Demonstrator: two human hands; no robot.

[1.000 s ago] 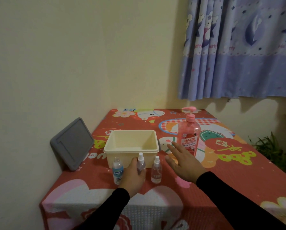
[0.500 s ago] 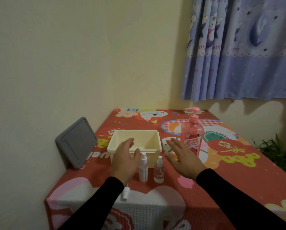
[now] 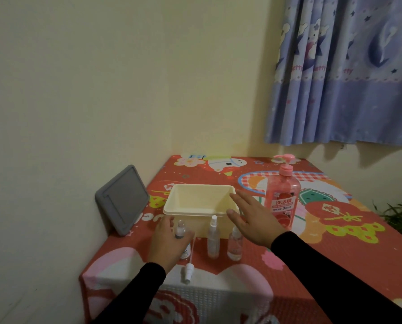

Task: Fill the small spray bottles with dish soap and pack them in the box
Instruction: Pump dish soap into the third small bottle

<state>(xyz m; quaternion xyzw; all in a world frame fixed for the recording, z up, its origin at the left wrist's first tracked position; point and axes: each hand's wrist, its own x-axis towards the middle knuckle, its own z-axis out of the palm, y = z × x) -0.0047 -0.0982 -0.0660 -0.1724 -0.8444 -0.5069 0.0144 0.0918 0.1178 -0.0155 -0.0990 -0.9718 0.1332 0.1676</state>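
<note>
Three small clear spray bottles stand in a row in front of the cream box (image 3: 172, 204). My left hand (image 3: 166, 242) grips the left bottle (image 3: 180, 230), whose neck has no top. Its white spray head (image 3: 188, 273) lies on the cloth just in front, tube pointing away from me. The middle bottle (image 3: 213, 239) stands capped and untouched. My right hand (image 3: 253, 218) hovers open over the box's right front corner and hides the top of the right bottle (image 3: 234, 246). The pink dish soap pump bottle (image 3: 282, 202) stands to the right of the box.
A grey lid (image 3: 123, 199) leans against the wall left of the box. The red patterned tablecloth (image 3: 335, 242) covers the table, whose front edge is close to the bottles. A green plant (image 3: 401, 213) sits beyond the right edge, and a blue curtain (image 3: 347, 78) hangs behind.
My left hand has come back from the box rim and now holds the left bottle. My right hand has shifted slightly toward the box corner. The spray head stays on the cloth.
</note>
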